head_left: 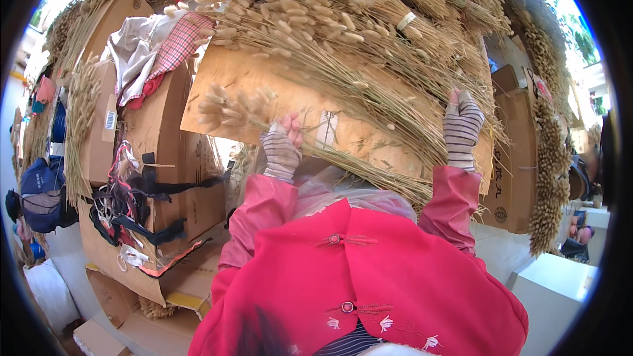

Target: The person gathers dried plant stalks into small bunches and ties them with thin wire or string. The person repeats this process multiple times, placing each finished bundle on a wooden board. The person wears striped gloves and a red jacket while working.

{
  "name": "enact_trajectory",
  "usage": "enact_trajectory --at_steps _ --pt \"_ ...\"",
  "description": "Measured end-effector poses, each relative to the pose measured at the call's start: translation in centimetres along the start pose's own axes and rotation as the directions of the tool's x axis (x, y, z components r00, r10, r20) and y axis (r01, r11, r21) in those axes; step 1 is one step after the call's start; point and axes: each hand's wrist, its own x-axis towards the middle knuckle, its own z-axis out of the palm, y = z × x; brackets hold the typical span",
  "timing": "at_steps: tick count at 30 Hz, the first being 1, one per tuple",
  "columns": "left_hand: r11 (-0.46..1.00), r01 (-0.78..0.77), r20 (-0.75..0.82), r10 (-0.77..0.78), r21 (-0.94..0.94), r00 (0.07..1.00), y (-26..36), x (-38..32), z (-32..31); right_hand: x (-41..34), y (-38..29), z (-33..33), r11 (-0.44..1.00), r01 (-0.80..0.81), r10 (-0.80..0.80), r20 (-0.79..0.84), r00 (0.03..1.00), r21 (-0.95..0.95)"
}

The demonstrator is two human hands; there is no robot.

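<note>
My left hand [283,147], in a striped fingerless glove, is closed around a small bunch of dried bunny-tail grass [237,109]. Its fluffy heads point left, and its stems run down to the right across my lap. My right hand [463,126], gloved the same way, is curled at the stem ends of a large heap of the same dried grass [316,59]. Whether it grips any stems is hidden by its own fingers. Under the heap lies a wooden board [232,69], strewn with stem scraps and bearing a pale paper label [327,128].
Cardboard boxes [170,109] stand at my left, with cloths [143,54] draped on top and tangled fabric strips [133,198] hanging down. A tied grass bundle [420,27] rests at the back. Another box [514,158] and hanging grass [549,188] are on the right.
</note>
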Motion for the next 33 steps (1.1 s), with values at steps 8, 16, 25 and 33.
enact_trajectory --at_steps 8,16,25,33 --pt "0.999 0.028 0.07 -0.026 -0.021 0.997 -0.1 0.4 -0.6 -4.2 -2.2 3.4 0.959 0.049 -0.166 0.414 0.895 0.278" --pt "0.996 -0.043 0.161 0.054 -0.072 0.985 -0.1 0.6 -0.2 -7.1 -3.4 5.1 0.885 0.396 -0.465 0.489 0.738 0.245" --pt "0.999 -0.01 0.0 0.01 -0.042 1.0 -0.1 0.4 0.2 -9.4 -4.3 5.7 0.909 0.368 -0.394 0.695 0.601 0.197" --pt "0.998 -0.059 -0.01 0.059 0.002 0.998 -0.2 1.0 -0.2 -1.3 -2.6 6.6 0.817 0.559 -0.522 0.229 0.821 -0.144"
